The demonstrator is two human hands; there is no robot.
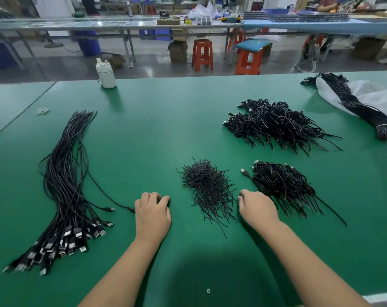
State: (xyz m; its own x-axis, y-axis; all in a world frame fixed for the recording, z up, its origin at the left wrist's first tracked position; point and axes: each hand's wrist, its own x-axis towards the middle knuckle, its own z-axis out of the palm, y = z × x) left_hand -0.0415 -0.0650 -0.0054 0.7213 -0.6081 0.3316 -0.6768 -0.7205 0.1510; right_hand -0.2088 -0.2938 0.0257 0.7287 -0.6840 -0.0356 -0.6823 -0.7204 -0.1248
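Note:
My left hand (pixel 152 216) lies knuckles-up on the green table (pixel 157 134), fingers curled down. One black USB cable (pixel 104 193) runs out of the long cable bundle (pixel 64 187) on the left, and its end disappears under the little-finger side of that hand. My right hand (pixel 257 209) rests on the table with bent fingers and nothing visible in it. It sits between a heap of short black wire ties (pixel 207 187) and a pile of coiled cables (pixel 281 185), whose near edge it touches.
A larger pile of coiled cables (pixel 274 124) lies further back on the right. A tied cable bundle (pixel 354 105) lies on a white bag (pixel 378 96) at the far right. A white bottle (pixel 106 74) stands at the far edge, with rubber bands (pixel 42 110) to the left.

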